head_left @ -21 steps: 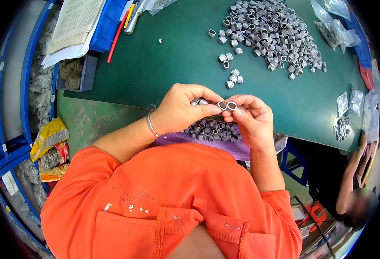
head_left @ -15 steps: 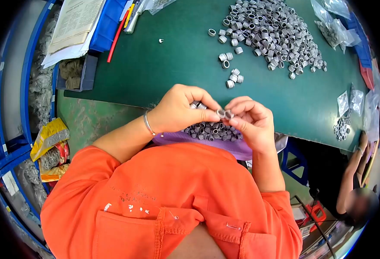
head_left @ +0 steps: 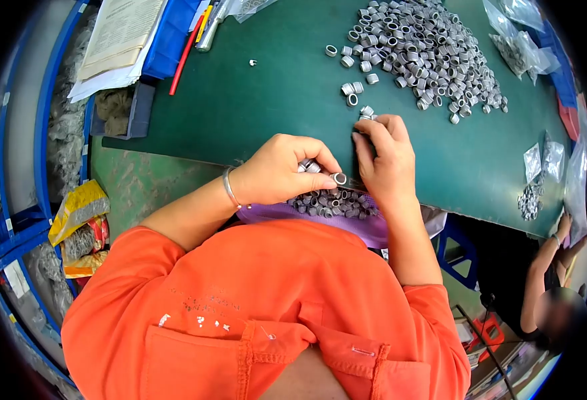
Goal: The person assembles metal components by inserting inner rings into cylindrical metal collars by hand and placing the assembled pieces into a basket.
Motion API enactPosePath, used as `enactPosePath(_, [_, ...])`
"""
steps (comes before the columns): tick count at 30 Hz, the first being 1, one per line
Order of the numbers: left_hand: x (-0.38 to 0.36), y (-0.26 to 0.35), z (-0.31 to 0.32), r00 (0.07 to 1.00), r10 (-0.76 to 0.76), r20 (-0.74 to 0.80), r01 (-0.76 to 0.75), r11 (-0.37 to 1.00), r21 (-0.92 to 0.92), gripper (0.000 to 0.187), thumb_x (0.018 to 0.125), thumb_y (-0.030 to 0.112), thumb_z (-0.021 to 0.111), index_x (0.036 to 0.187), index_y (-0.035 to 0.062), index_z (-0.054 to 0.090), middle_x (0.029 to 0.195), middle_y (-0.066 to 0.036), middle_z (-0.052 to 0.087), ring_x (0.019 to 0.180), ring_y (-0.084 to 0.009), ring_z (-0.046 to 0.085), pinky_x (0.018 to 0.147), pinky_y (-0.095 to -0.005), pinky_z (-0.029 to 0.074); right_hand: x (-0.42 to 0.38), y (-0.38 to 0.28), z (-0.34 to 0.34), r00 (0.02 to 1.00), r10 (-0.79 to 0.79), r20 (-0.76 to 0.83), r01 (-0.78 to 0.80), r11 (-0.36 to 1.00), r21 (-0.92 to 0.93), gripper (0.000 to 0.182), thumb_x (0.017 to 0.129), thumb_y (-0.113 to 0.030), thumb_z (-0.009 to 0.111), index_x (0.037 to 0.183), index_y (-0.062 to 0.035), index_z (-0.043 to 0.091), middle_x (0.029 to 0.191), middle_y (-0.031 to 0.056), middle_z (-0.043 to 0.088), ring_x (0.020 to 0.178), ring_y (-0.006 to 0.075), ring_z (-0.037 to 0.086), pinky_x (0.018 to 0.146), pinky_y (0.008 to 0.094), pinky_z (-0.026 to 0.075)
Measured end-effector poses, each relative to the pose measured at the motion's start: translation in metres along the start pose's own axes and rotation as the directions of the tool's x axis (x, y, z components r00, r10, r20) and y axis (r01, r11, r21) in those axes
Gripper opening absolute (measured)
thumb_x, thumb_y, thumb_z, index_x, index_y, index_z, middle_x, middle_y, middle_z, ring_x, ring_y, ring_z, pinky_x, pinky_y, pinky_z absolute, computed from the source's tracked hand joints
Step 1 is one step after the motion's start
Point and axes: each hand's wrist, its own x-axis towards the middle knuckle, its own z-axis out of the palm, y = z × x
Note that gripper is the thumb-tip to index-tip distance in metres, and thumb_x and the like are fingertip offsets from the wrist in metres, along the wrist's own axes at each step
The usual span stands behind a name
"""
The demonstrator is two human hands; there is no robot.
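My left hand [head_left: 290, 167] pinches a short grey metal ring [head_left: 339, 179] between thumb and forefinger, its opening facing up. More grey rings [head_left: 309, 166] are tucked in the curl of its fingers. My right hand [head_left: 387, 157] is over the near edge of the green table, fingers bent down and drawn together beside a small group of rings [head_left: 367, 111]. The hand covers part of that group, and what lies under its fingertips is hidden. Below my hands, many darker rings [head_left: 337, 203] lie in a purple container [head_left: 267, 213] at my lap.
A large heap of rings [head_left: 427, 57] covers the far right of the green table [head_left: 260, 113]. Left are a blue tray [head_left: 167, 47], a red pen [head_left: 184, 63] and a grey bin [head_left: 139, 113]. Plastic bags [head_left: 553, 157] lie right, near another person's arm [head_left: 540, 273].
My right hand has left the ring at my left fingertips and moved up onto the table by the small group of rings. My left hand stays nearly in place.
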Motion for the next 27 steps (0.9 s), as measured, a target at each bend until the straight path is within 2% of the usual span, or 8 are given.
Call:
enactPosePath(2, [0.0, -0.003, 0.0, 0.999, 0.025, -0.036, -0.029, 0.995, -0.099, 0.013, 0.073, 0.009, 0.068, 0.082, 0.0016, 0.063, 0.078, -0.004, 0.064, 0.071, -0.008, 0.058, 0.065, -0.0217, 0.046, -0.002, 0.0, -0.003, 0.998, 0.045, -0.033, -0.042, 0.997, 0.068, 0.014, 0.072, -0.001, 0.061, 0.085, -0.0027, 0.058, 0.08, 0.0113, 0.052, 0.072, 0.0293, 0.053, 0.063, 0.035, 0.045])
enactPosePath(4, [0.002, -0.003, -0.001, 0.999, 0.023, -0.033, -0.026, 0.995, -0.096, 0.013, 0.073, 0.009, 0.067, 0.083, 0.0018, 0.064, 0.079, -0.004, 0.064, 0.072, -0.0079, 0.058, 0.065, -0.0218, 0.046, -0.005, 0.001, -0.007, 0.995, 0.103, -0.018, -0.101, 0.99, 0.096, 0.013, 0.074, 0.001, 0.06, 0.087, -0.0019, 0.059, 0.082, 0.0099, 0.055, 0.069, 0.0233, 0.057, 0.061, 0.0305, 0.046])
enactPosePath(5, [0.002, -0.003, -0.001, 0.999, 0.019, -0.033, -0.022, 0.995, -0.093, 0.013, 0.073, 0.008, 0.067, 0.084, 0.002, 0.064, 0.079, -0.004, 0.064, 0.073, -0.0079, 0.058, 0.065, -0.0219, 0.046, -0.008, 0.002, -0.008, 0.96, 0.276, 0.05, -0.277, 0.911, 0.305, 0.014, 0.076, 0.001, 0.059, 0.089, -0.0012, 0.059, 0.082, 0.0085, 0.057, 0.069, 0.0187, 0.058, 0.06, 0.0281, 0.047])
enactPosePath(7, [0.004, -0.003, -0.001, 0.999, 0.017, -0.03, -0.02, 0.994, -0.104, 0.013, 0.073, 0.006, 0.067, 0.084, 0.0006, 0.063, 0.08, -0.005, 0.064, 0.074, -0.0085, 0.059, 0.066, -0.0218, 0.047, -0.009, -0.003, -0.017, 0.821, 0.486, 0.301, -0.553, 0.541, 0.634, 0.016, 0.08, 0.003, 0.056, 0.097, 0.0034, 0.057, 0.084, 0.0073, 0.062, 0.072, 0.0105, 0.06, 0.063, 0.0229, 0.05])
enactPosePath(8, [0.004, -0.002, -0.001, 0.999, 0.013, -0.03, -0.017, 0.994, -0.112, 0.012, 0.073, 0.003, 0.067, 0.084, -0.0008, 0.063, 0.081, -0.007, 0.065, 0.074, -0.0092, 0.059, 0.067, -0.0217, 0.047, -0.011, -0.003, -0.019, 0.82, 0.485, 0.302, -0.553, 0.542, 0.633, 0.016, 0.08, 0.003, 0.056, 0.097, 0.0034, 0.057, 0.084, 0.0073, 0.062, 0.072, 0.0105, 0.06, 0.063, 0.0229, 0.05])
enactPosePath(10, [0.004, 0.001, -0.002, 0.999, -0.027, -0.028, 0.022, 0.987, -0.157, 0.012, 0.073, 0.003, 0.067, 0.084, -0.0007, 0.063, 0.081, -0.007, 0.064, 0.075, -0.0091, 0.059, 0.067, -0.0216, 0.047, -0.014, 0.0, -0.024, 0.784, 0.419, 0.458, -0.587, 0.258, 0.768, 0.018, 0.081, 0.005, 0.054, 0.099, 0.0065, 0.055, 0.084, 0.0107, 0.062, 0.076, 0.0147, 0.062, 0.067, 0.0239, 0.051])
enactPosePath(14, [0.004, -0.002, -0.002, 0.999, -0.034, -0.037, 0.027, 0.982, -0.186, 0.013, 0.073, 0.003, 0.068, 0.084, -0.0004, 0.063, 0.081, -0.006, 0.064, 0.075, -0.0086, 0.059, 0.067, -0.0212, 0.047, -0.022, 0.002, -0.021, 0.778, 0.352, 0.521, -0.579, 0.078, 0.812, 0.019, 0.08, 0.006, 0.055, 0.099, 0.007, 0.055, 0.088, 0.0129, 0.062, 0.08, 0.019, 0.063, 0.071, 0.027, 0.053])
enactPosePath(27, [0.002, -0.003, 0.001, 0.993, -0.087, -0.077, 0.058, 0.945, -0.321, 0.012, 0.075, 0.0, 0.065, 0.086, -0.0021, 0.06, 0.083, -0.007, 0.063, 0.074, -0.0082, 0.059, 0.067, -0.0202, 0.049, -0.028, -0.004, -0.027, 0.813, 0.285, 0.507, -0.538, 0.04, 0.842, 0.017, 0.078, 0.011, 0.055, 0.094, 0.0069, 0.056, 0.089, 0.0121, 0.06, 0.082, 0.0195, 0.062, 0.071, 0.0272, 0.053])
